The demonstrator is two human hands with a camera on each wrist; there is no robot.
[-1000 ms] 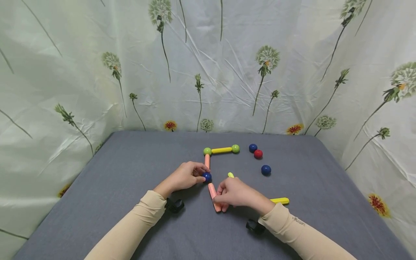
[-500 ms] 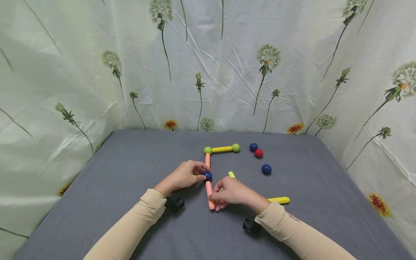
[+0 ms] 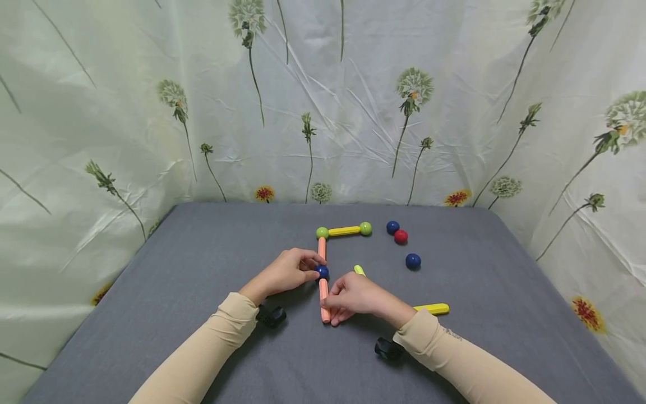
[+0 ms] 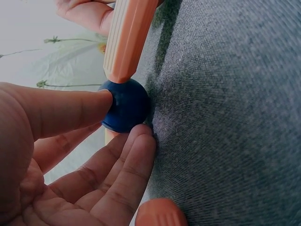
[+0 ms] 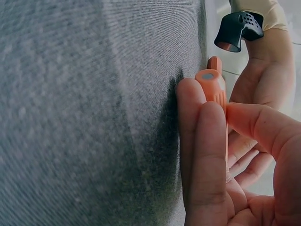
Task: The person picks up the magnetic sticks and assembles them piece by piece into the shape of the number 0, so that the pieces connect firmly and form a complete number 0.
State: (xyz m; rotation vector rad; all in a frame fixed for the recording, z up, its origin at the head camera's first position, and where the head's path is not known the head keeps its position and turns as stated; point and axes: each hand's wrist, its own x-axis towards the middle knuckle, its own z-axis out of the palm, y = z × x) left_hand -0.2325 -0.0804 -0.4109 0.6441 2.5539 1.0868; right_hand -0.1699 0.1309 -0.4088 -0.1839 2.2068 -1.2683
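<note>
Grip of left hand (image 3: 289, 271) narrowed, pinched blue ball (image 3: 323, 272) on table (image 3: 192, 269) between far pink stick (image 3: 322, 248) and near pink stick (image 3: 324, 294); right hand (image 3: 359, 294) pinched near pink stick, thumb against fingers.

Beige sleeves (image 3: 189, 362), folded cuffs (image 3: 238, 317); small dark marking (image 3: 452, 335) on right sleeve; black wrist mounts (image 3: 272, 317).

Glossy blue ball (image 3: 323, 272), roughly mid grey desk (image 3: 237, 241), pinched from nine o'clock. Ridged salmon-pink stick (image 3: 323, 288) at ball's six o'clock, pinched from three, aligned twelve-to-six; far end meets ball, near end grey-centred.
</note>
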